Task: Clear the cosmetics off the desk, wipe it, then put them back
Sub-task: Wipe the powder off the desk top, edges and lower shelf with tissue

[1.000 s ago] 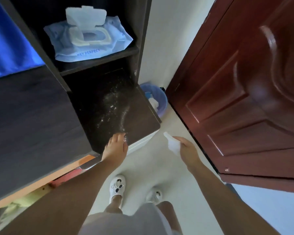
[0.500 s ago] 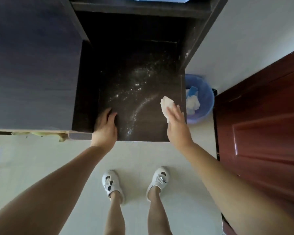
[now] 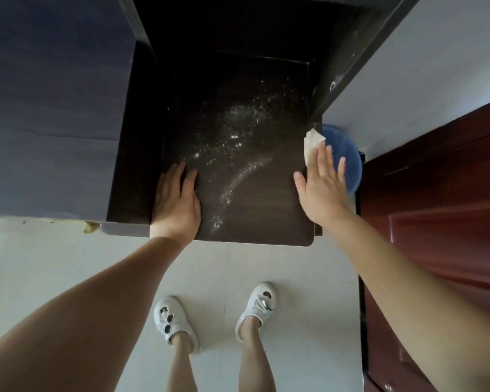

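Observation:
The dark desk surface (image 3: 266, 210) lies below me, streaked with white powdery specks (image 3: 238, 165) in a curved trail. My left hand (image 3: 176, 202) rests flat on the desk's front left part, fingers apart, holding nothing. My right hand (image 3: 323, 188) is spread at the desk's right edge with a folded white wipe (image 3: 311, 141) under its fingers; the wipe sticks out beyond the fingertips. No cosmetics are in view.
A blue waste bin (image 3: 348, 162) stands on the floor right of the desk, partly behind my right hand. A dark red door (image 3: 436, 210) fills the right side. A tall dark cabinet block (image 3: 54, 108) flanks the desk's left. My feet in white shoes (image 3: 173, 318) stand on pale tiles.
My view has tilted down from the shelf to the desk. My right hand brought the wipe from the air onto the desk's right edge. My left hand slid further onto the desk.

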